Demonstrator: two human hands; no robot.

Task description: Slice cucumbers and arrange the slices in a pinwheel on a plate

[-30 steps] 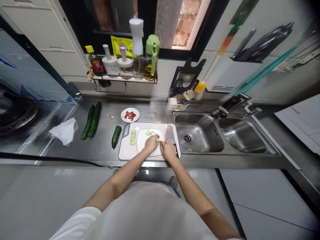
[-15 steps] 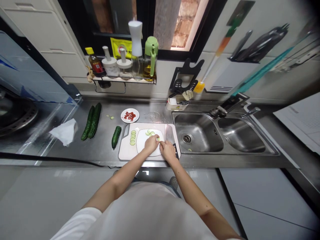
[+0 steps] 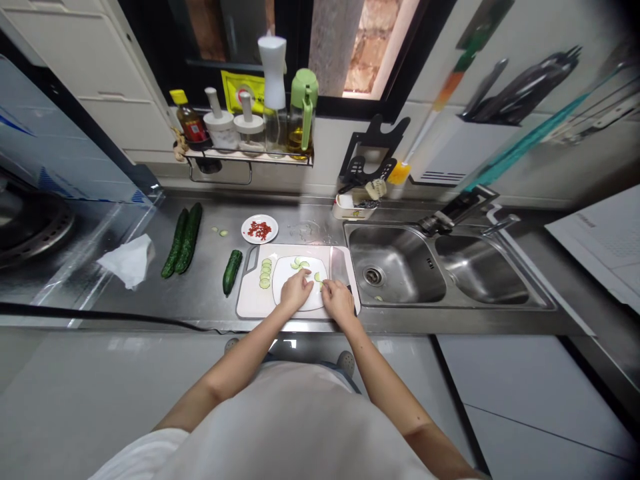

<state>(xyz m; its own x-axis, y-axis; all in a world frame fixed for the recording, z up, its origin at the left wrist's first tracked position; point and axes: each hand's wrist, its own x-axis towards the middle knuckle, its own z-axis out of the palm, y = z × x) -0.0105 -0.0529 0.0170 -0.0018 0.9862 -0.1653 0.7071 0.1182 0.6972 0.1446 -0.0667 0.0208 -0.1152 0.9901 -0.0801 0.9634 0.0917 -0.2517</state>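
Note:
A white squarish plate [image 3: 280, 275] rests on a pale cutting board [image 3: 250, 305]. Several thin cucumber pieces [image 3: 300, 263] are arranged near the plate's far edge. My left hand [image 3: 297, 291] is over the plate's middle, thumb and fingers apart, holding nothing. At the plate's right side, the fingertips of my right hand [image 3: 339, 301] pinch a small cucumber slice [image 3: 318, 277], partly hidden by the fingers. A row of overlapping cucumber rounds [image 3: 265, 273] lies on the board's left. On its right, a knife [image 3: 341, 264] lies partly under my right hand.
Left of the board are a cut cucumber [image 3: 232, 272], two whole cucumbers [image 3: 189, 240] and a white cloth [image 3: 131, 261]. Behind it sits a small dish [image 3: 274, 227] of chopped red pieces. A double sink [image 3: 400, 263] is at right; a condiment rack [image 3: 250, 157] hangs above.
My left hand has drawn away leftward from my right hand, its fingers loosening. The cucumber slice between them now shows more plainly by my right fingertips.

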